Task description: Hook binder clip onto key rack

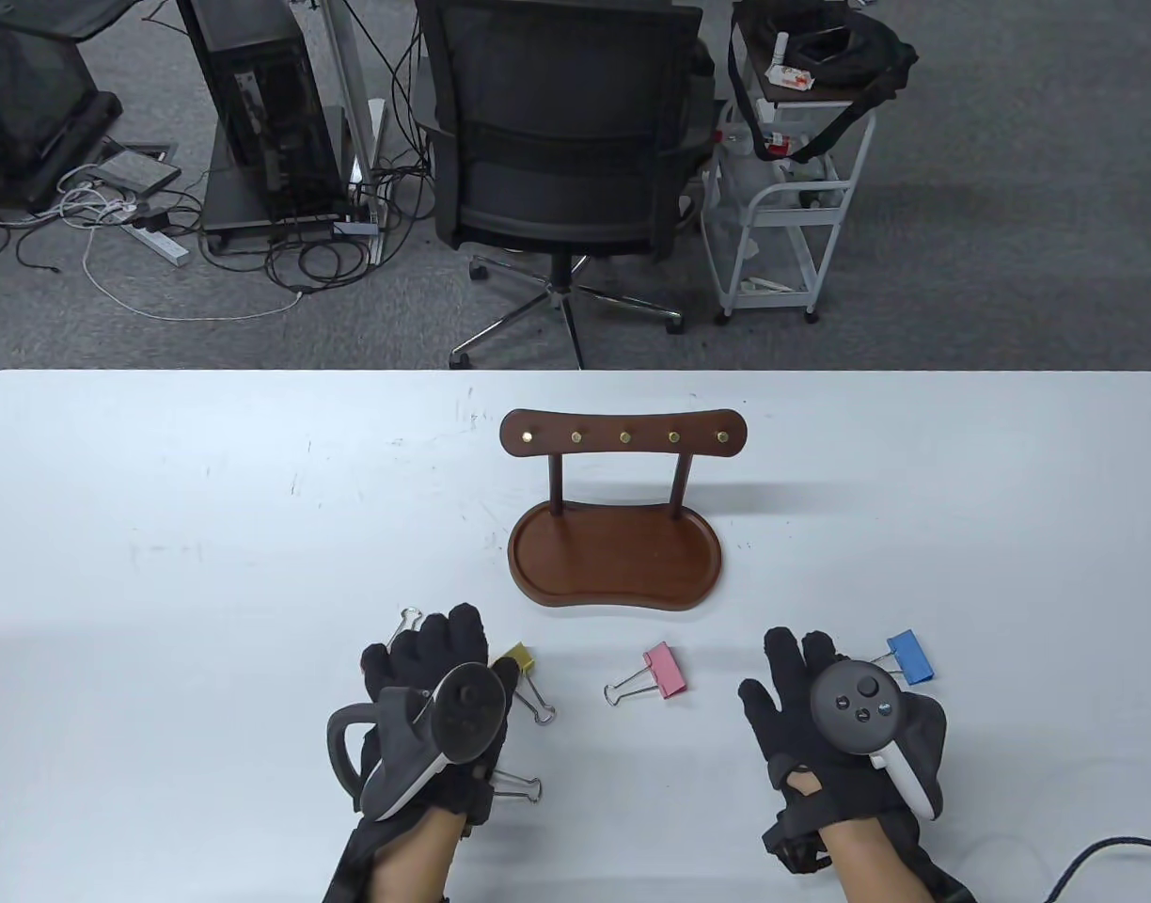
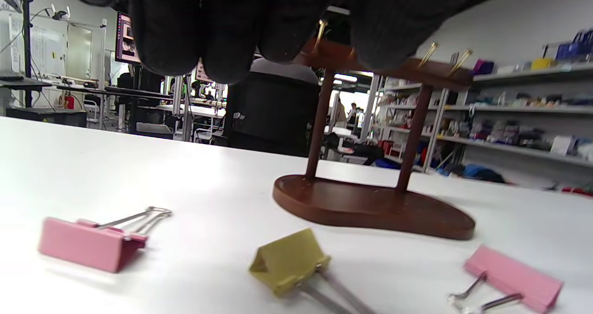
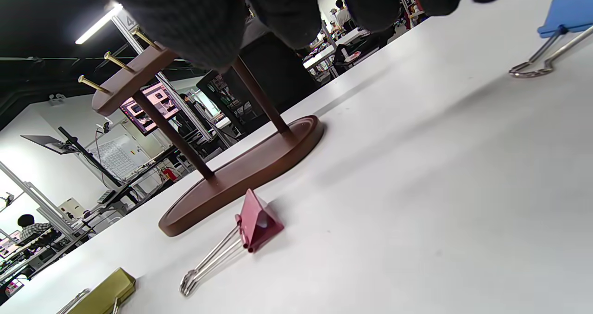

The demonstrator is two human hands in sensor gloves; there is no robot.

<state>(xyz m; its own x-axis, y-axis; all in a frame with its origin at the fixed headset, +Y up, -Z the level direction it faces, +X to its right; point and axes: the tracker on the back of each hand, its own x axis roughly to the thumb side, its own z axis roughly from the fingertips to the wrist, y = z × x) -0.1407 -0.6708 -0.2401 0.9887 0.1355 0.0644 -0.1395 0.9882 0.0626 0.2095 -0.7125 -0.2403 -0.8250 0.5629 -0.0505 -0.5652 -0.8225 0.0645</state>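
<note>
From above, both hands lie flat with fingers spread and released, left hand point(image 1: 434, 701) touching the yellow binder clip point(image 1: 519, 658) before the key rack point(image 1: 622, 508), right hand point(image 1: 843, 729) beside the blue clip point(image 1: 911, 656); the left wrist view shows that yellow clip just below the fingers point(image 2: 222, 31); the right wrist view shows the pink clip point(image 3: 257, 223) nearest the rack.

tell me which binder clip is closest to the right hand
The blue binder clip, lying just beyond the right hand on its outer side. The pink clip sits mid-table between the hands, and the yellow clip is by the left hand.
</note>
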